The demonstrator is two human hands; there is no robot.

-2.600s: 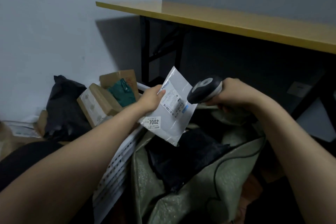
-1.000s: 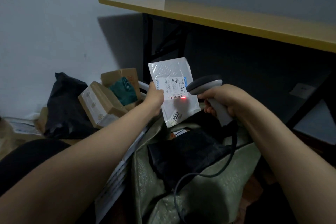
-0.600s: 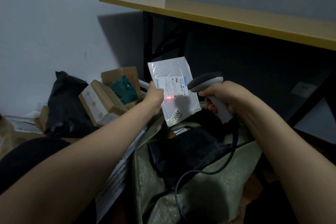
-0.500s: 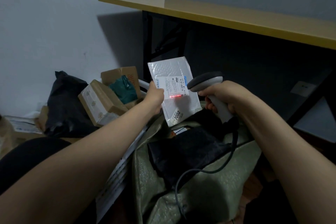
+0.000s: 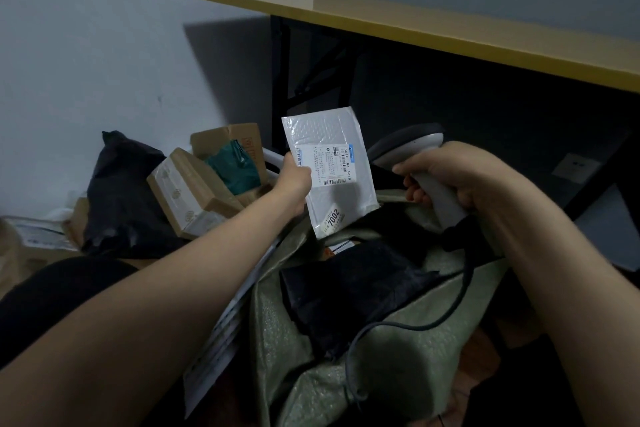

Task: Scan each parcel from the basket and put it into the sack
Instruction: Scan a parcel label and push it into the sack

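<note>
Pinched by its left edge between thumb and fingers, the white padded parcel (image 5: 322,135) stands nearly upright in the left hand (image 5: 294,180), held in the air above the open mouth of the green woven sack (image 5: 398,357). Its face is turned towards the camera. A white shipping label (image 5: 329,165) sits sideways on it, with a barcode at the lower end and a small blue tab at the upper right corner. The rows of fine print are too small to read. Lower down, a tilted sticker (image 5: 334,218) reads "7002" in bold black digits.

The right hand (image 5: 450,177) is clenched around the handle of a grey scanner (image 5: 408,142), whose head sits just right of the parcel and points towards it. Its dark cable (image 5: 433,319) loops down across the sack. A black parcel (image 5: 346,288) lies inside the sack. To the left, the white slatted basket (image 5: 221,329) holds cardboard boxes (image 5: 187,191), a teal bag (image 5: 235,166) and a black poly bag (image 5: 121,191). A yellow-topped table (image 5: 415,28) stands behind.
</note>
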